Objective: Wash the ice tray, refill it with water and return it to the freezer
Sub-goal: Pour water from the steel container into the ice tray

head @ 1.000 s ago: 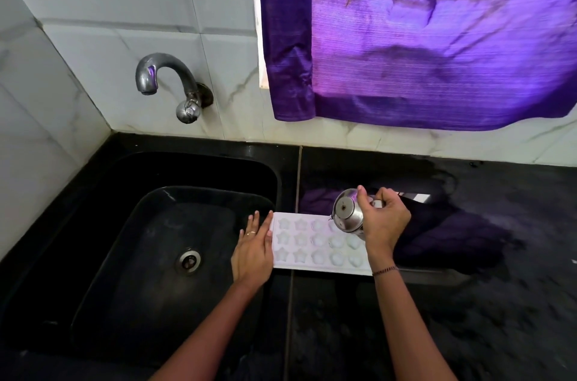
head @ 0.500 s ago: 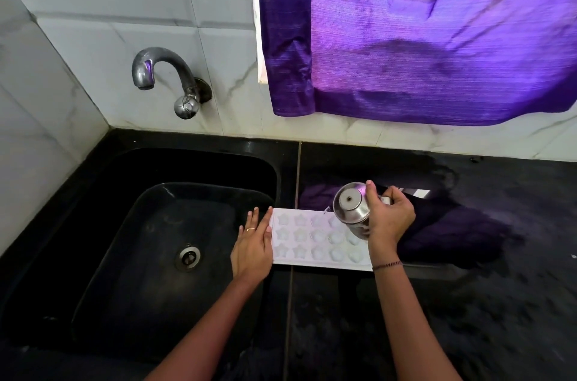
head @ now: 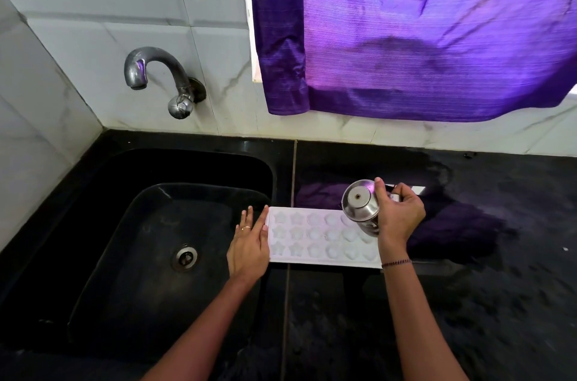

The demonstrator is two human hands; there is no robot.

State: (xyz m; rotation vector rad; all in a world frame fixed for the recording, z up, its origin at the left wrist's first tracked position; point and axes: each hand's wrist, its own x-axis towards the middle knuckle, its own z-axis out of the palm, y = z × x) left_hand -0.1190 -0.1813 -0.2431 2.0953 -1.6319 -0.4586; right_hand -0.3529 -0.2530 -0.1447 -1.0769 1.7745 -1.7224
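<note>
Ice tray (head: pixel 315 238): white, flat on the black bench (head: pixel 499 287), long axis running from one hand to the other.
Left hand (head: pixel 249 243): fingers straight, laid against the tray's end, apparently steadying it.
Right hand (head: pixel 398 218): curled round a tilted steel cup (head: pixel 359 205), just above the tray's opposite end.
Step judged: refilling.
</note>
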